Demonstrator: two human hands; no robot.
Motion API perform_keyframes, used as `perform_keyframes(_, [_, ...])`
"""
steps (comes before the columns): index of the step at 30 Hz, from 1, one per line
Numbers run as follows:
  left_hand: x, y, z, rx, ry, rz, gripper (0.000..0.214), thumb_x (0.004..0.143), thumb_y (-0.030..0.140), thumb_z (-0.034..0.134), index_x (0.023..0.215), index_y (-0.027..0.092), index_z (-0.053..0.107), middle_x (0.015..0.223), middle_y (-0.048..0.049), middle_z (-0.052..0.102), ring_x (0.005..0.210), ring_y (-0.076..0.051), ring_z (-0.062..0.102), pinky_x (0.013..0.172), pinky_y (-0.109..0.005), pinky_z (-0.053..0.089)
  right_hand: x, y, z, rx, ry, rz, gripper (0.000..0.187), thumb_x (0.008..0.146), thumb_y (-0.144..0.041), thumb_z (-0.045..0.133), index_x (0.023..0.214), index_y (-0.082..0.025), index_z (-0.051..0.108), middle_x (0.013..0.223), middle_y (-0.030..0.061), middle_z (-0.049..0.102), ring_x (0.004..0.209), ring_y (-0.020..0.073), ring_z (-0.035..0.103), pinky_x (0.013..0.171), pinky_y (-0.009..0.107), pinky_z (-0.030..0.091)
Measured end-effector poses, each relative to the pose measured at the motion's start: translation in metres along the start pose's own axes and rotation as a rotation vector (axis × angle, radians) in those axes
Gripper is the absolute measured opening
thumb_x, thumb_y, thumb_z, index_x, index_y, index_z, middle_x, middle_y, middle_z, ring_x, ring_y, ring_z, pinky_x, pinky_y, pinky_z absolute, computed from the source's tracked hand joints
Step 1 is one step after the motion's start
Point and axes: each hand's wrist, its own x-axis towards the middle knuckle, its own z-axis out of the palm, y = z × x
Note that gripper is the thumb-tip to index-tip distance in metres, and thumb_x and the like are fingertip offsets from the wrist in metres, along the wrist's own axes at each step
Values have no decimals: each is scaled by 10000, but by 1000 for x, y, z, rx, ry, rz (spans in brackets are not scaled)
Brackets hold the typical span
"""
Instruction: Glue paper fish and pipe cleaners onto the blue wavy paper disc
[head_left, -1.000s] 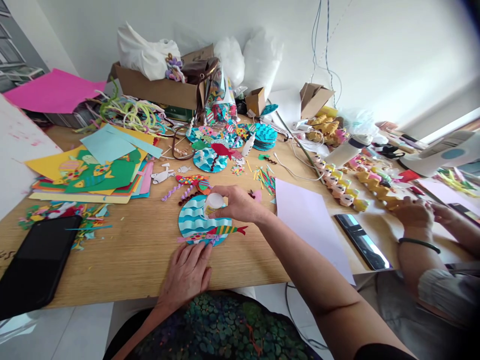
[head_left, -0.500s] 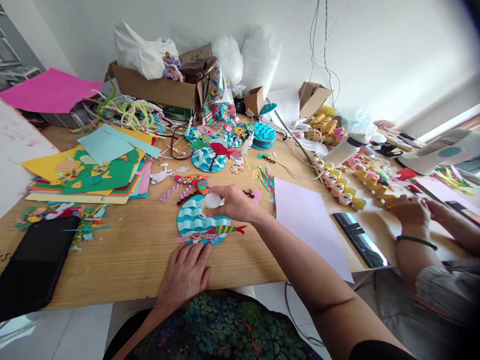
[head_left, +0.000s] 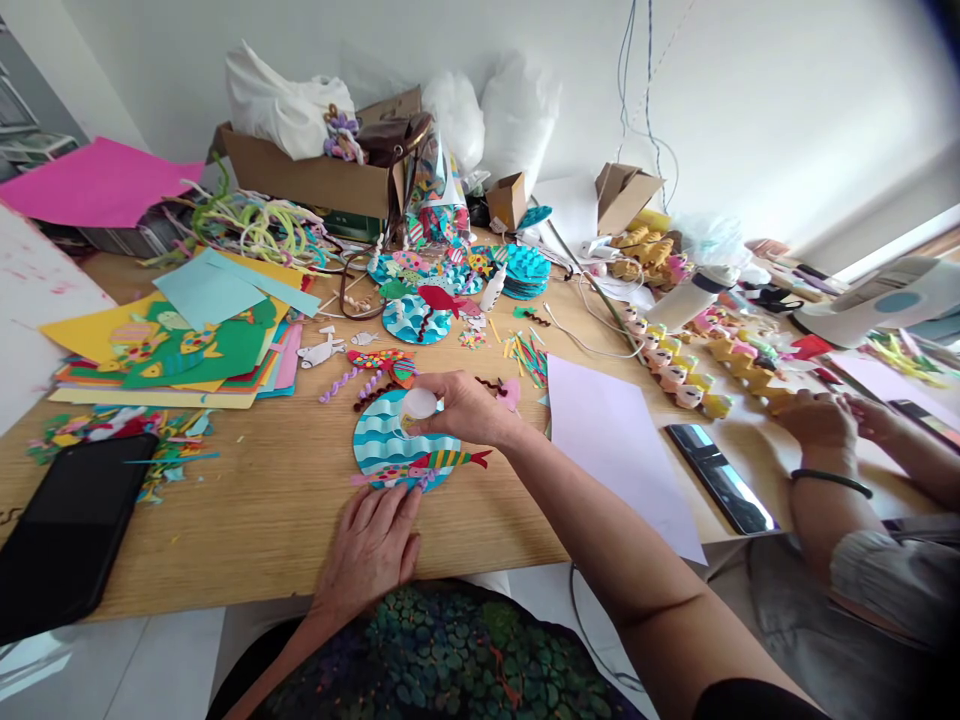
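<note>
A round blue paper disc with white wavy bands lies on the table before me. Striped and spotted paper fish are on its lower part. My right hand is closed around a white glue bottle, held bottom up over the disc; its tip is hidden. Lying flat, my left hand rests its fingertips on the disc's near edge. Just behind the disc are a red spotted paper fish and curled purple and brown pipe cleaners.
Coloured paper sheets, paper scraps and a black phone lie left. A lilac sheet and another phone lie right. A co-worker's hands work near rows of small figures. Stacked blue discs stand behind.
My right hand has shifted the glue bottle very slightly left over the disc. The left hand stays in place.
</note>
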Motion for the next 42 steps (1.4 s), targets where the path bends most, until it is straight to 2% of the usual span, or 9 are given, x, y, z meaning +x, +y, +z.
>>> perform_keyframes(10, [0,1,2,-9,14,-9,381,791,220,483,1163,179,557,1060,-66,641,950,-207,538,891,-364,361,0,-3,-1,-24,18,-9,217,634,-254,724,755,-155,574,685,-46,556,636,89,494,568,178,314])
perform_keyframes(16, [-1,1,2,-4,-9,-16,397,780,222,505,1173,195,554,1070,-64,636,961,-207,541,902,-365,363,1,-2,0,-28,-15,-13,201,640,-241,718,753,-154,577,672,-46,549,624,86,486,574,182,314])
perform_keyframes(22, [-1,0,4,-7,7,-19,399,784,228,497,1178,200,551,1068,-63,637,963,-209,541,902,-367,363,0,-4,-7,9,54,-21,208,634,-258,717,736,-149,571,681,-40,553,633,92,491,581,186,325])
perform_keyframes(30, [-1,1,2,1,-9,-23,393,782,227,500,1169,200,561,1064,-63,639,952,-207,540,896,-361,369,0,-2,0,-26,-8,-11,204,640,-255,713,762,-158,582,676,-47,555,626,89,487,571,185,310])
perform_keyframes(35, [-2,0,2,11,-28,-19,402,797,233,487,1195,214,542,1070,-66,634,959,-204,538,905,-361,367,-2,-3,-3,11,40,-30,225,629,-260,726,756,-156,572,697,-42,565,652,96,503,594,188,331])
perform_keyframes(42, [-1,-1,2,1,2,2,405,790,212,490,1191,195,540,1067,-69,633,951,-208,543,892,-366,368,-5,2,-1,23,37,12,226,623,-280,721,733,-155,569,671,-46,539,630,94,486,577,188,332])
